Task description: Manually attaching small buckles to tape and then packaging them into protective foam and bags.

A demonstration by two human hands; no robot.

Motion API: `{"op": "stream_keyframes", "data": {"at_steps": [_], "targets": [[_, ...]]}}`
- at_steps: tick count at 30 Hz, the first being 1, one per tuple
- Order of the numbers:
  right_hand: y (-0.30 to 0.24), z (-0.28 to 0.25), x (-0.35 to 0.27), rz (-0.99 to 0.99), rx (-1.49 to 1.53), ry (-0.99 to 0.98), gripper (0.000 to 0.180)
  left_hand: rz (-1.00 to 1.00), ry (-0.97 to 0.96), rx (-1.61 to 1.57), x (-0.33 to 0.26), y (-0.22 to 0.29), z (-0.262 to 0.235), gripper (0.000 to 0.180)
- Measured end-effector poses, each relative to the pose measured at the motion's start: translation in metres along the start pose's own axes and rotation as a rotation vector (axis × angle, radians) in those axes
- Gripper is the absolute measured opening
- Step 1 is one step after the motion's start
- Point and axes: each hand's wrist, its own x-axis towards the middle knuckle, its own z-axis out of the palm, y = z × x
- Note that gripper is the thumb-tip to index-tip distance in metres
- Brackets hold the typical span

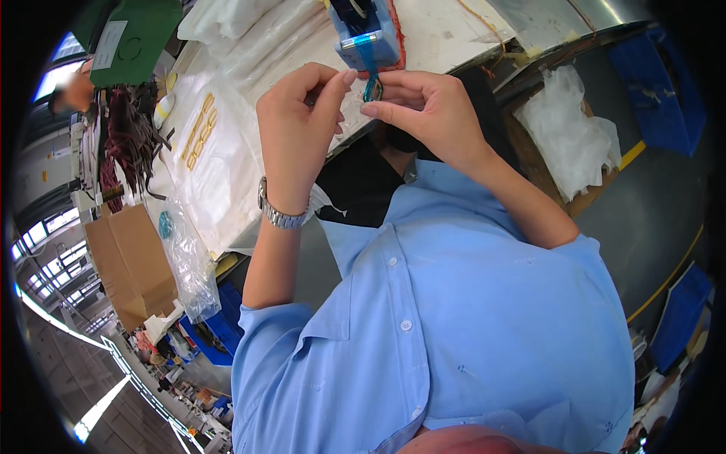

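The right hand (427, 106) is partly closed, its thumb and fingers pinching a small, shiny teal loop-shaped piece (372, 88) just before the near end of a light-blue, blocky tape dispenser (389, 50). The left hand (299, 113) is loosely curled just left of it, apart from the right; I cannot tell whether its fingertips grip anything. A glossy, translucent blue tape strip (366, 54) runs down toward the piece. Left on the pale, flat counter (435, 30), slim gold-coloured pieces (200, 136) lie on crinkled plastic film (223, 163)
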Motion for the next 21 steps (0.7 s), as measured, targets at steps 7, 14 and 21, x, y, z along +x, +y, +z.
{"op": "stream_keyframes", "data": {"at_steps": [7, 14, 21], "targets": [[-0.007, 0.001, 0.003, 0.137, 0.139, -0.002, 0.031, 0.481, 0.231, 0.071, -0.030, -0.038, 0.037, 0.016], [-0.003, 0.004, 0.003, 0.173, 0.177, 0.067, 0.033, 0.633, 0.455, 0.049, -0.021, -0.059, 0.064, 0.014], [0.004, -0.001, 0.012, 0.031, 0.050, 0.056, 0.042, 0.607, 0.379, 0.064, -0.015, -0.052, 0.056, 0.011]]}}
